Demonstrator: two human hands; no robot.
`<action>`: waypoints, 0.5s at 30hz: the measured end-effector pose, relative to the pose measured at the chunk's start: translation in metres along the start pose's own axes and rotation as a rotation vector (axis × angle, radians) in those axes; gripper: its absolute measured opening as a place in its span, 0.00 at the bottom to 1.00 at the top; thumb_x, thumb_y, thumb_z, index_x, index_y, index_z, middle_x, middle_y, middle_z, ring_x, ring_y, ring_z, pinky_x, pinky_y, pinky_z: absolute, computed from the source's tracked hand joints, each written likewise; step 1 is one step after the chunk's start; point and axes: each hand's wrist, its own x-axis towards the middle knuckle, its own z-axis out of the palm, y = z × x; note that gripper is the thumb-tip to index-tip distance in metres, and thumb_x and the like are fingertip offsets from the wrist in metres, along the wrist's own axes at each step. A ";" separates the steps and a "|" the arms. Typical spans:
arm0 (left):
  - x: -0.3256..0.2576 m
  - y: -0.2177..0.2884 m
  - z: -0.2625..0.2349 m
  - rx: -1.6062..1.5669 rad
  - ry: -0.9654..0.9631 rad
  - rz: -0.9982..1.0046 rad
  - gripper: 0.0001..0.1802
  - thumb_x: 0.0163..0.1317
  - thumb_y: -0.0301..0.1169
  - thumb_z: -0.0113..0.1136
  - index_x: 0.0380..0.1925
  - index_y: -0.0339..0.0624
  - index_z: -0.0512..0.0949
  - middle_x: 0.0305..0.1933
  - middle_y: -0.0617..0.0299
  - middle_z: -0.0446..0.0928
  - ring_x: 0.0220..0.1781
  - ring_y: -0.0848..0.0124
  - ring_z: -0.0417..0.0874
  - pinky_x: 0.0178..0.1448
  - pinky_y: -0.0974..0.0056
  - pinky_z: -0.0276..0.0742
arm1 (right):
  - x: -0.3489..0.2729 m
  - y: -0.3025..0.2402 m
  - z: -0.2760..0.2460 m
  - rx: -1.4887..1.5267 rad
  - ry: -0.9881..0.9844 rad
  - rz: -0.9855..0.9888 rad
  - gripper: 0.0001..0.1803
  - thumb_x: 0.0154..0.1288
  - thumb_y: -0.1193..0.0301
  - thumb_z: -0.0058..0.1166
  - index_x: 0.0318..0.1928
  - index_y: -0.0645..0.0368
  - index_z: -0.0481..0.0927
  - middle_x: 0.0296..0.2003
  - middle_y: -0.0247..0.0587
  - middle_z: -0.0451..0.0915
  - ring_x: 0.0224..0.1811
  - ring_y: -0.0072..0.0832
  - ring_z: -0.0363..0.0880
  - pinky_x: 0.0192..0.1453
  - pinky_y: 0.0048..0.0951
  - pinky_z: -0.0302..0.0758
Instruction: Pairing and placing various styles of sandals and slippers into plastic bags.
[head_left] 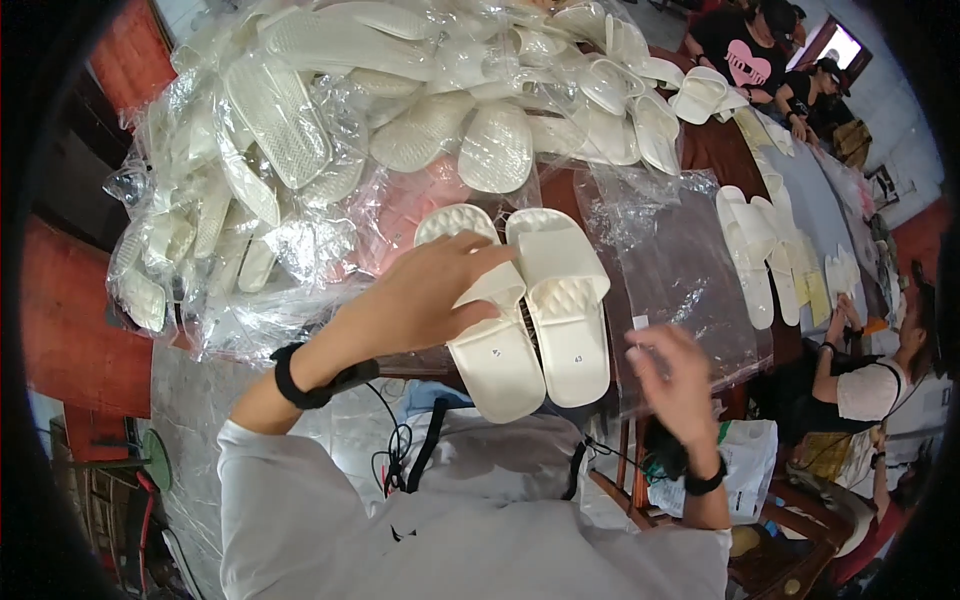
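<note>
Under the left hand, fingers spread, two white slippers; right hand pinching one clear bag.

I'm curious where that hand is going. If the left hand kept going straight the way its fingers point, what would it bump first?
Probably the right-hand white foam slide sandal; the left hand already rests on its twin.

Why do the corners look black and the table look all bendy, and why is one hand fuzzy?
In the head view, the fisheye lens leaves dark corners and curves straight edges such as the long table; the right hand is smeared by motion blur while the left hand on the white slippers looks sharper; the plastic bags glint with glare.
</note>
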 end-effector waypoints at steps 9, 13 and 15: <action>-0.045 -0.004 0.008 -0.084 0.091 -0.083 0.28 0.56 0.30 0.67 0.59 0.45 0.72 0.56 0.47 0.75 0.57 0.49 0.76 0.58 0.53 0.74 | 0.010 -0.040 0.087 0.015 -0.049 0.012 0.09 0.57 0.71 0.63 0.34 0.58 0.76 0.32 0.43 0.73 0.33 0.43 0.77 0.34 0.40 0.72; -0.051 -0.004 0.011 -0.125 0.117 -0.126 0.28 0.56 0.31 0.67 0.59 0.45 0.73 0.56 0.48 0.74 0.57 0.49 0.76 0.58 0.53 0.74 | 0.024 -0.038 0.102 -0.071 -0.054 -0.003 0.09 0.55 0.73 0.63 0.32 0.59 0.74 0.29 0.41 0.72 0.29 0.39 0.77 0.33 0.38 0.73; -0.054 -0.003 0.011 -0.131 0.130 -0.128 0.28 0.56 0.31 0.67 0.58 0.46 0.73 0.58 0.47 0.73 0.57 0.48 0.76 0.58 0.53 0.75 | 0.026 -0.036 0.103 -0.085 -0.046 -0.022 0.09 0.55 0.74 0.63 0.31 0.59 0.74 0.29 0.40 0.71 0.28 0.39 0.76 0.32 0.38 0.72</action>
